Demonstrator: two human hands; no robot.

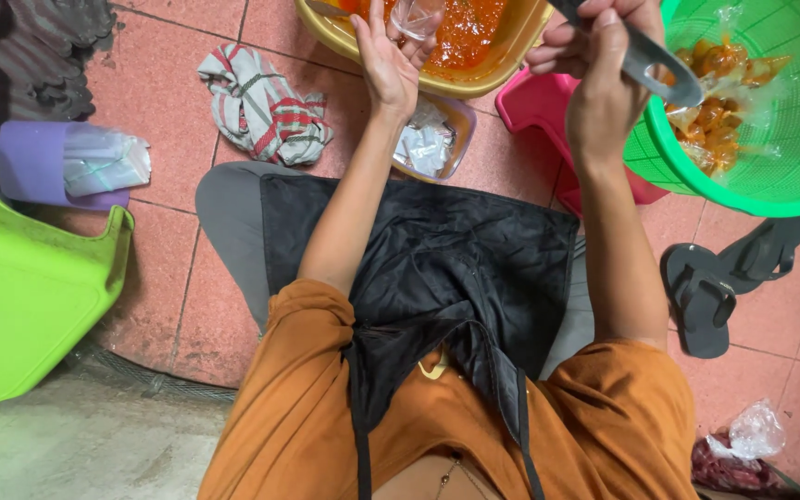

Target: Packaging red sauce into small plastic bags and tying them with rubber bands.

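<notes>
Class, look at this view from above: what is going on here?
A seated person in a black apron holds a small clear bag in the left hand over a yellow bowl of red sauce. The right hand grips a metal utensil beside a green basket of filled bags.

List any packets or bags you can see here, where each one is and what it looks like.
Small clear bag: held in left hand over the yellow bowl.
Filled clear packets: in the green basket, orange contents.
Clear bags: small tray below the bowl.
Crumpled clear bag: floor, lower right.
</notes>
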